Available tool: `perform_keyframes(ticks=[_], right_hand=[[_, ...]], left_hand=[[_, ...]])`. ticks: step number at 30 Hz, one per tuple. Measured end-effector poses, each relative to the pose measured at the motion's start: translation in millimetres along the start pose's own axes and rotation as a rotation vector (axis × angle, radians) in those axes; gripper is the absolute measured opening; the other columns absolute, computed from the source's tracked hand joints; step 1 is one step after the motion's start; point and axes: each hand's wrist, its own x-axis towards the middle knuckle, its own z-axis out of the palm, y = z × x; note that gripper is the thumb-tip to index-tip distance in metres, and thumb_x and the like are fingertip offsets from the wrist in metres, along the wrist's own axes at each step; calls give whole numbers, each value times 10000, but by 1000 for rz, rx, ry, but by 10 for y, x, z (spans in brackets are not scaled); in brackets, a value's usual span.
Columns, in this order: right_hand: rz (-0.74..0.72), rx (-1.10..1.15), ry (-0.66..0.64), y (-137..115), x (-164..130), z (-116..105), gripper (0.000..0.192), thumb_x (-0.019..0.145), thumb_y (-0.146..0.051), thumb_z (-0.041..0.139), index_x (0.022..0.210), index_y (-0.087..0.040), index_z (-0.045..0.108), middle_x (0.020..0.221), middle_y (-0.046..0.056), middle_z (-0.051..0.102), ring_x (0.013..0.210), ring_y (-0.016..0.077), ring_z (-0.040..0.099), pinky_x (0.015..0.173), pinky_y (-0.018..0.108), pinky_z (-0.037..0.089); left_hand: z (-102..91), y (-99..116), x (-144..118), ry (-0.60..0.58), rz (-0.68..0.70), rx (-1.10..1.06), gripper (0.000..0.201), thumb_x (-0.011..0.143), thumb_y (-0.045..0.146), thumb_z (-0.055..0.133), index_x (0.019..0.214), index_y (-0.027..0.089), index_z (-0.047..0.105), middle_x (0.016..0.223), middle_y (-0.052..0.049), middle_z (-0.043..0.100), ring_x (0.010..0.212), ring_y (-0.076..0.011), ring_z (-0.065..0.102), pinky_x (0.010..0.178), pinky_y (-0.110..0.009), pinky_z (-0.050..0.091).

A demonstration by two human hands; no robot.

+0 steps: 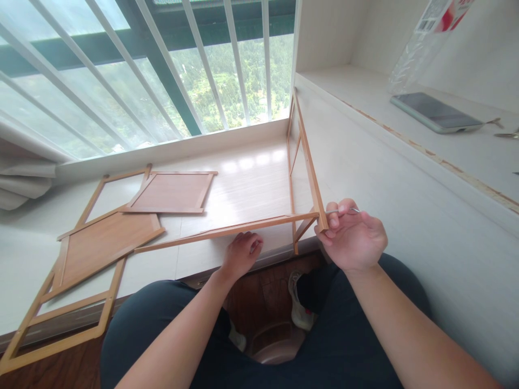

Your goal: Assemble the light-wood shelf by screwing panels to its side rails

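by the window, on the pale tabletop, left hand presses the wooden frame flat; right hand pinches a thin metal tool at the corner, best kept square.

Upright wooden frame stands joined to a horizontal rail.

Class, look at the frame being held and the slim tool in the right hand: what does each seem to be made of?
Frame: probably wood or bamboo, judging by its tan colour, fine grain and matte finish. Slim tool in the right hand: likely metal, being thin, silvery and shiny.
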Motion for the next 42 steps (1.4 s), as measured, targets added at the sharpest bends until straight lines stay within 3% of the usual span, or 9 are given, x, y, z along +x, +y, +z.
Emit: perform_keyframes(ticks=[34, 42], right_hand=[[19, -22, 83, 8, 23, 58, 295, 862, -514, 775, 788, -241, 692, 679, -19, 543, 528, 114, 492, 420, 210, 420], [40, -81, 60, 33, 40, 41, 289, 867, -537, 787, 857, -251, 746, 647, -16, 578, 525, 116, 505, 425, 206, 441]], left_hand=[[-9, 8, 0, 3, 1, 13, 179, 1013, 289, 571, 1005, 246, 745, 933, -35, 740, 975, -230, 661, 841, -343, 491], [-3, 4, -4, -2, -9, 18, 186, 1022, 305, 561, 1007, 253, 739, 960, -37, 742, 1001, -233, 661, 849, -340, 498]])
